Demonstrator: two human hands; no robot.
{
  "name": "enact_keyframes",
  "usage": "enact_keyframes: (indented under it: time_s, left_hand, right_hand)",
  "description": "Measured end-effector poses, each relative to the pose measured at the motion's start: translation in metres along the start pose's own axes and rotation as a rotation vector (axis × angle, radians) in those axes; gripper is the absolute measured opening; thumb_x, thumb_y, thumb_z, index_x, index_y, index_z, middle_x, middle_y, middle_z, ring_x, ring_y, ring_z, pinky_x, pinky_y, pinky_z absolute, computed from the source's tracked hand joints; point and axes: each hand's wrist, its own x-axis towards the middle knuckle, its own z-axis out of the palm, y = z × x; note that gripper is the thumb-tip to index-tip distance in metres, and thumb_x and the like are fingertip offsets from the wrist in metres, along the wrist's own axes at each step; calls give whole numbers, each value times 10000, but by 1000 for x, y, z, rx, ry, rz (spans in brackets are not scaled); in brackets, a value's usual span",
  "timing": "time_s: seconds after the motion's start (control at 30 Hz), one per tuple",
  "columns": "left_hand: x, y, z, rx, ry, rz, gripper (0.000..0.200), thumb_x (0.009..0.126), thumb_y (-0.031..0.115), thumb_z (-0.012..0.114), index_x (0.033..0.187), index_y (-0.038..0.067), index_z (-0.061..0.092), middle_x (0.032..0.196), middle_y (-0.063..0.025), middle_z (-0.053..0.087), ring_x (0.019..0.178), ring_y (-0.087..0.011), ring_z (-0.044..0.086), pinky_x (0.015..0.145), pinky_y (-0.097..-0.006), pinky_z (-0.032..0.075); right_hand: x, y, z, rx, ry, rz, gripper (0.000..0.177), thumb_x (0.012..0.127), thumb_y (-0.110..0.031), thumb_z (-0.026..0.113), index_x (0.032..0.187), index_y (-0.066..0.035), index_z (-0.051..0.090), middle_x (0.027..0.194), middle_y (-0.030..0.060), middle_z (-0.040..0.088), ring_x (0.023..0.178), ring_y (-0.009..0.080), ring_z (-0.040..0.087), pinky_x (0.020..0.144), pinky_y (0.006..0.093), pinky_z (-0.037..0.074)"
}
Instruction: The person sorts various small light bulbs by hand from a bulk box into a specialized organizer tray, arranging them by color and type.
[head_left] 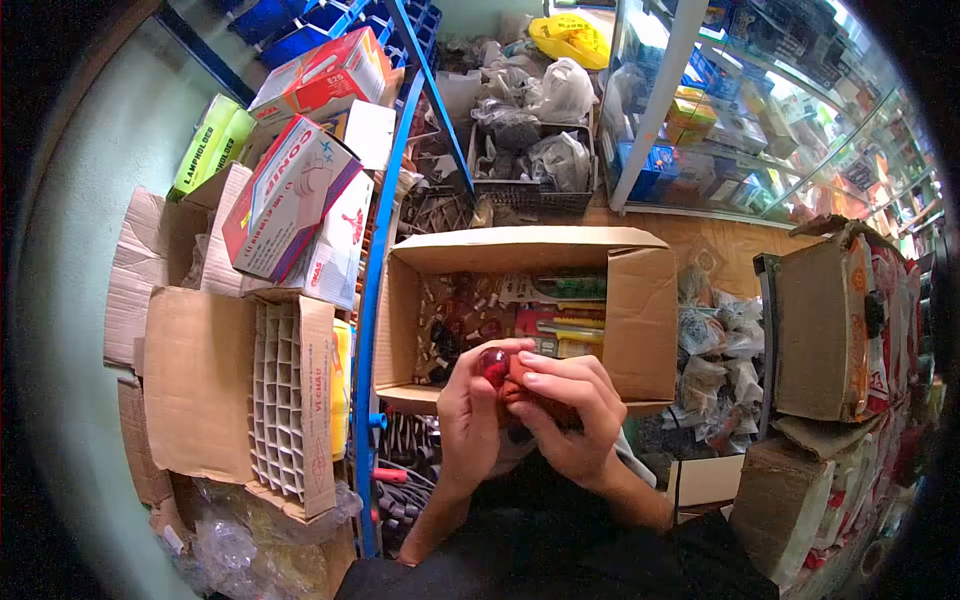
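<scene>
Just over the near edge of an open cardboard box (640, 325), my two hands are close together around a small red bulb-like object (494, 366). My left hand (468, 420) has its fingers curled round the red object's left side. My right hand (575, 410) pinches a reddish-orange piece (516, 385) touching it on the right. Inside the box lie many small bulbs with pale bases (440, 325) on the left, and yellow-handled tools (580, 330) and a green package (575, 288) on the right.
A blue metal post (372, 300) rises left of the box. Beyond it stand a divided carton (278, 400) and product boxes (290, 200). A glass display case (740, 130) is at the back right. Plastic bags (715, 350) and stacked cartons (815, 330) lie rightward.
</scene>
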Motion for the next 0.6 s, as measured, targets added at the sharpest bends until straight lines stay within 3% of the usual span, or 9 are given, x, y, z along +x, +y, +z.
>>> enact_keyframes:
  time_s: [0.03,0.07,0.2,0.3,0.33,0.43,0.47,0.6]
  left_hand:
    - [-1,4,-1,50,-5,-13,673,1053,549,457,1371,-42,516,1245,-184,667,1141,-206,645,982,-343,522]
    - [0,7,3,3,55,-33,644,1045,534,518,1333,-38,585,1132,-116,704,1030,-145,650,896,-291,526]
    - [-9,-1,-8,40,-83,-93,596,1053,509,529,1286,-31,625,928,-25,662,801,-73,564,715,-225,456]
    - [-11,4,2,95,-51,-55,621,1055,535,505,1288,-27,627,882,-7,628,774,-69,539,689,-233,444]
    - [-11,1,0,91,-50,-60,659,1064,548,457,1309,-47,598,1001,-70,685,878,-112,619,780,-269,503]
    - [-2,-1,10,-212,-21,-80,702,1066,559,409,1329,-75,556,1198,-174,687,1080,-194,659,942,-333,529]
    - [-4,-2,3,-250,-71,-122,730,1062,565,380,1342,-93,525,1355,-247,615,1236,-265,618,1072,-391,483]
    - [-4,-4,5,-385,-78,-168,730,1063,569,377,1362,-82,522,1401,-240,588,1251,-269,604,1080,-385,473]
  right_hand:
    - [-2,1,1,-6,7,-8,411,738,-61,881,1108,-51,702,1131,142,751,909,283,710,784,362,564]
    - [-5,2,2,-11,11,-17,401,746,-60,874,1106,-48,698,1130,145,751,910,285,711,784,363,563]
    - [0,9,-3,14,58,-33,360,782,-61,842,1101,-38,679,1123,160,750,922,296,714,792,371,563]
    - [3,4,-5,56,72,32,358,792,-53,830,1111,-32,666,1142,184,740,946,309,711,818,381,562]
    - [0,3,-5,71,67,60,363,793,-52,830,1117,-32,667,1147,183,739,952,311,710,824,381,560]
    - [-10,0,-1,109,16,122,377,795,-49,830,1135,-32,668,1161,179,737,966,317,706,841,381,554]
    - [-11,0,-1,112,-22,134,382,796,-50,830,1141,-31,668,1163,176,737,970,318,705,846,381,552]
    - [-12,4,-3,85,-33,84,405,780,-59,847,1145,-32,675,1168,164,739,968,309,705,848,378,548]
